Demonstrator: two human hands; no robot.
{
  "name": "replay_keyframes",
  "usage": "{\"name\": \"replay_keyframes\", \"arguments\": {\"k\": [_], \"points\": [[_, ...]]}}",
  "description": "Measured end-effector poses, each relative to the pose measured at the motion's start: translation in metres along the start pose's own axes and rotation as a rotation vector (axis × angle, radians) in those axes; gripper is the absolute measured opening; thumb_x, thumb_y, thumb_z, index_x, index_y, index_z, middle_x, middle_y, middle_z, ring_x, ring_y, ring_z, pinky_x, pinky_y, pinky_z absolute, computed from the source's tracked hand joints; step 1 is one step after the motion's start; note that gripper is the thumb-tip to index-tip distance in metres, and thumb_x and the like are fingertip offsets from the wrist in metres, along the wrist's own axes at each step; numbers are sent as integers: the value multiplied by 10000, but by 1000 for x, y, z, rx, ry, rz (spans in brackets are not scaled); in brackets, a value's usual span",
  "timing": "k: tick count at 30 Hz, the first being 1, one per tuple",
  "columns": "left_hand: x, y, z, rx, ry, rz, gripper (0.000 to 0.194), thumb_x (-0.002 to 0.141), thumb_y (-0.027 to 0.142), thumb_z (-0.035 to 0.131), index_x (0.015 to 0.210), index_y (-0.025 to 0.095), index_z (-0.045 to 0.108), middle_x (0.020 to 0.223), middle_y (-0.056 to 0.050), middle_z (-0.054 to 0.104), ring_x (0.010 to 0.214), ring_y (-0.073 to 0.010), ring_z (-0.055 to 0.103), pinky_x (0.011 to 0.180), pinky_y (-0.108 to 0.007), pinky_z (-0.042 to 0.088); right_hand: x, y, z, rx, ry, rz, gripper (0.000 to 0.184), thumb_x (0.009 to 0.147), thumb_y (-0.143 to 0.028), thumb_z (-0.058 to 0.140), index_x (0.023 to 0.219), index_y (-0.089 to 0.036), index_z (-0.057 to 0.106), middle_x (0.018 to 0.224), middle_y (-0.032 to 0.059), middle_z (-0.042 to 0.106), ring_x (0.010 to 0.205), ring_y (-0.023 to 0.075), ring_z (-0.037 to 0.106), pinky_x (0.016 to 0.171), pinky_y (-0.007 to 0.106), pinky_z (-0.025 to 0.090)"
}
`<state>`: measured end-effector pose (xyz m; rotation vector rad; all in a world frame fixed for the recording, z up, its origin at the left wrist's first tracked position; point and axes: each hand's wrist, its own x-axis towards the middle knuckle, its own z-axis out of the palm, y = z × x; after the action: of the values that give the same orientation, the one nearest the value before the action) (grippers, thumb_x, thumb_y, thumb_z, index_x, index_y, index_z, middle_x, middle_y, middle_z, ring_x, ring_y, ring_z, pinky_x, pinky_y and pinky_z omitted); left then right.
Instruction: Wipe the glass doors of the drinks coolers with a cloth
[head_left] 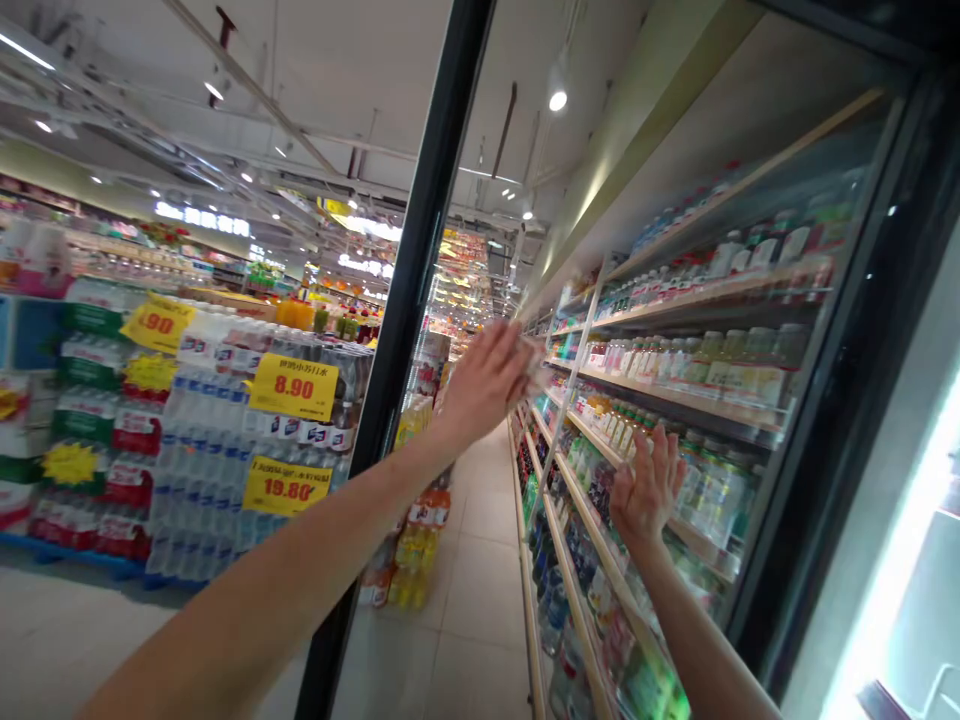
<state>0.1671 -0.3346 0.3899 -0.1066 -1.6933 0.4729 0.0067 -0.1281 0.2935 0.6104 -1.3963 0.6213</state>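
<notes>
My left hand [487, 380] reaches forward, fingers stretched and pressed on a crumpled pale cloth or wipe [536, 362] against the glass of a cooler door [675, 330]. My right hand [651, 482] lies flat on the same glass lower down, fingers spread, holding nothing. Behind the glass stand shelves of bottled drinks [697, 360]. The door's black frame [409, 300] runs steeply across the view to the left of my left arm.
Stacked packs of bottled water with yellow price signs [294, 386] stand at the left. A tiled aisle [480, 560] runs ahead between them and the cooler wall. Orange and yellow drink bottles [420, 540] stand on the floor by the frame.
</notes>
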Motion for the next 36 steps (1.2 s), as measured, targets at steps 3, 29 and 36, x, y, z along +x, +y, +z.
{"name": "replay_keyframes", "arguments": {"k": [3,29,36], "points": [[-2,7,1,22,15,-25,426,872,327,411,1263,158,421,1408,-105,342,1353,-279,160,1096,-459,226,0,0,0,5,-3,7,477,848,-284,361,1308,-166,406,1389,140,382,1323,275,278,1038,532,229],[27,-24,-6,1,44,-3,419,897,222,336,1314,177,344,1454,-69,263,1370,-208,51,1108,-469,226,-1,3,1,6,43,-29,467,830,-229,390,1291,-164,425,1372,147,407,1308,276,312,1031,532,254],[-39,33,5,-38,-160,529,403,880,324,395,1254,174,423,1434,-67,308,1359,-228,132,1117,-364,228,-1,4,2,16,39,-44,475,831,-257,397,1297,-162,418,1381,147,391,1307,287,307,1029,535,247]]}}
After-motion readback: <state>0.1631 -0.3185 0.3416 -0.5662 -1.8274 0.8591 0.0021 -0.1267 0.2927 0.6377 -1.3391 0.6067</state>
